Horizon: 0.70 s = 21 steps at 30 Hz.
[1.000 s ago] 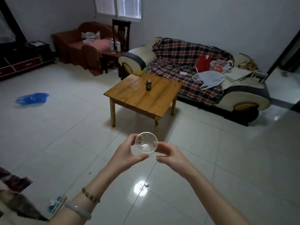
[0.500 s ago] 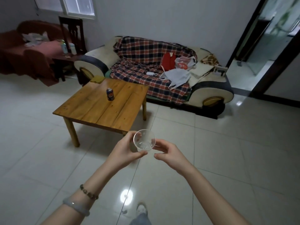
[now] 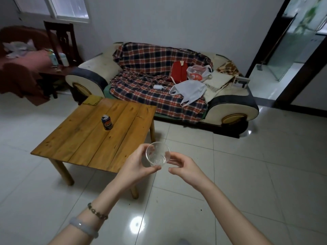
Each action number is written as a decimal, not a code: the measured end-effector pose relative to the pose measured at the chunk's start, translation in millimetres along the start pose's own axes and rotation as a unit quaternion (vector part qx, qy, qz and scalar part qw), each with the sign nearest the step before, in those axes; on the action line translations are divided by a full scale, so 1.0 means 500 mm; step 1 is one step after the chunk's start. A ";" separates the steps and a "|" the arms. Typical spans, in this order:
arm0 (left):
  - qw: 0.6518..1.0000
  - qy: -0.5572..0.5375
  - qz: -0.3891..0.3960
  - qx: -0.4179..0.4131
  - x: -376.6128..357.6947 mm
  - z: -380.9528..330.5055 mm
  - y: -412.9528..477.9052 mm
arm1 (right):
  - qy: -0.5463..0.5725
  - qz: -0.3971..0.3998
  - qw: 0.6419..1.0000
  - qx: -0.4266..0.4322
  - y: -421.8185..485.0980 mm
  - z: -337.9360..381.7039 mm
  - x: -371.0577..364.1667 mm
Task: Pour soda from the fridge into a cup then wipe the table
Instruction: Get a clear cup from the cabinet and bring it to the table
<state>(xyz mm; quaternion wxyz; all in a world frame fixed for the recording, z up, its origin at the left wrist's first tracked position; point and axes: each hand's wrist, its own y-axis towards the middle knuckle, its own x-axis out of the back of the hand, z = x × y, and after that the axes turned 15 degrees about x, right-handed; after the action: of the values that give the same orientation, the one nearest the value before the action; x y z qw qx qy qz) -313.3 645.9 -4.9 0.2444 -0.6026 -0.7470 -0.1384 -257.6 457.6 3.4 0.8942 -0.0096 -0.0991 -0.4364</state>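
- The left hand (image 3: 136, 165) curls its fingers round the clear plastic cup (image 3: 157, 154), upright above the floor beside the wooden surface (image 3: 85, 144).
- The right hand (image 3: 185, 167) has curled fingers touching the cup; whether they grip it is unclear.
- An opened soda can (image 3: 107, 122) stands on the surface.

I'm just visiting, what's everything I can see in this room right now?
table: one, wooden, left of centre.
soda can: one, dark, standing on table.
cloth: one, yellow, table's far corner.
sofa: one, cream and dark, behind table.
blanket: one, plaid, over sofa.
bag: one, red, on sofa.
plastic bags: two, whitish, on sofa.
bottles: two, pale, on side table at left.
cup: one, clear, held in front.
bracelets: two, left wrist.
hands: left hand holds cup, right hand beside it.
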 end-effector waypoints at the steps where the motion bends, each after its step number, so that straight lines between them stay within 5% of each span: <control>1: 1.000 -0.001 0.000 0.001 0.001 0.001 0.027 | -0.003 0.002 1.000 -0.003 0.027 -0.006 0.010; 21: 0.981 -0.036 -0.157 0.110 0.000 0.003 0.664 | -0.013 0.198 0.980 -0.013 0.742 -0.144 0.276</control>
<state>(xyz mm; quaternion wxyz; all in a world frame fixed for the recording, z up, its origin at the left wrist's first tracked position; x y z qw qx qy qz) 7.5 724.8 -35.5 0.2572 -0.4519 -0.8513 -0.0702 127.7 572.5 -15.6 0.9613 -0.0460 -0.1014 -0.2519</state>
